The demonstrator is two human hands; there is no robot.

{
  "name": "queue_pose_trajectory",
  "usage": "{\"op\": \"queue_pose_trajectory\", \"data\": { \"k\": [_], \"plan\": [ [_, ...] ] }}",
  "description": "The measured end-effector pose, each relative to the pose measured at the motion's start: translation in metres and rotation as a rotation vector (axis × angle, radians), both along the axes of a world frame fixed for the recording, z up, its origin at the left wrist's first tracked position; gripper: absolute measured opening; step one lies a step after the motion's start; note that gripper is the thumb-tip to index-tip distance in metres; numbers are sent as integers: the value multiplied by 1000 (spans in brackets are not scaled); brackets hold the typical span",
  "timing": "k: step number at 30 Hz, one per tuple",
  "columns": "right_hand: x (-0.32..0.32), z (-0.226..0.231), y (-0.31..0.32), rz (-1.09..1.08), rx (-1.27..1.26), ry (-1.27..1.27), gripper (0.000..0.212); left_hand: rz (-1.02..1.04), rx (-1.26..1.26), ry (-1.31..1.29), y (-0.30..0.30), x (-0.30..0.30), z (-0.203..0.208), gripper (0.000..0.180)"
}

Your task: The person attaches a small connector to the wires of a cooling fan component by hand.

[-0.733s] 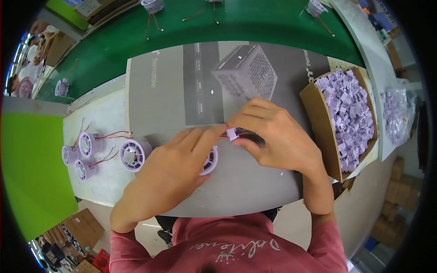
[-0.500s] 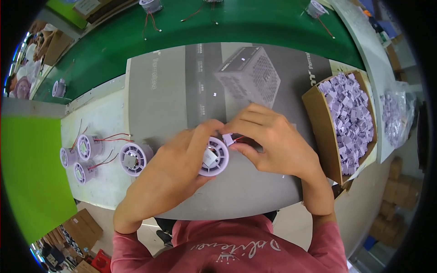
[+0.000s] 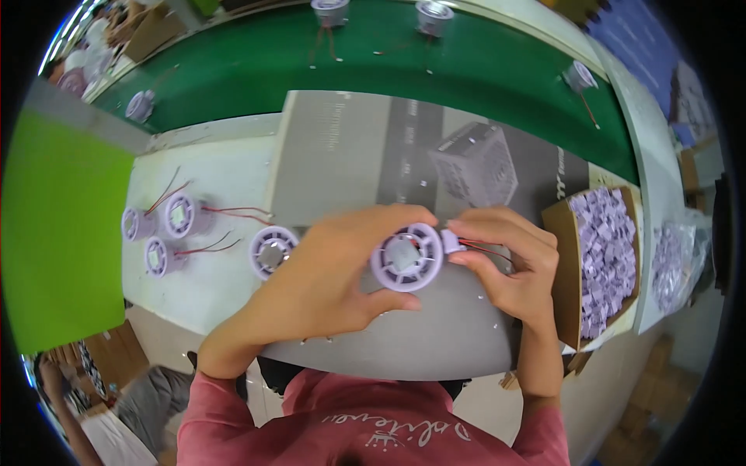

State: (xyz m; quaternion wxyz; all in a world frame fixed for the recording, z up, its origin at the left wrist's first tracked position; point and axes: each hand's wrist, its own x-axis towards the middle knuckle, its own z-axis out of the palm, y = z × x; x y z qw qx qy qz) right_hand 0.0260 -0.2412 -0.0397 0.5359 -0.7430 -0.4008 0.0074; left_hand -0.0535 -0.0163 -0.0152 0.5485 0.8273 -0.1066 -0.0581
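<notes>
head view shows a round pale purple wheel part (image 3: pixel 406 257) held up over the grey mat (image 3: pixel 342 155) near the front of the counter (image 3: pixel 210 186). the left hand (image 3: pixel 330 279) has its grip closed around the wheel part. the right hand (image 3: pixel 509 260) pinches a small purple plug (image 3: pixel 451 239) with red wires, right beside the wheel part. more wheel parts (image 3: pixel 175 225) lie on the white counter to the left. a cardboard box of purple pieces (image 3: pixel 602 256) sits to the right. a green belt (image 3: pixel 373 70) runs behind the mat.
</notes>
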Motion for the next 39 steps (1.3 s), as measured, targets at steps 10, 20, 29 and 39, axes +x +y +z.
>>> {"op": "queue_pose_trajectory", "data": {
  "k": [10, 20, 29, 39],
  "plan": [
    [-9, 5, -13, -99, -5, -193, 24, -139, -156, -257, -1, 9, -16, 70],
    [-9, 12, -19, -74, 3, -287, 23, -98, -163, -324, -6, 9, -12, 68],
    [-12, 7, -4, -65, 158, -103, 28, -181, -182, -91, 8, 8, 1, 71],
    [-12, 14, -4, -38, 86, -168, 29, -138, -305, 6, 4, 7, -3, 70]
  ]
}}
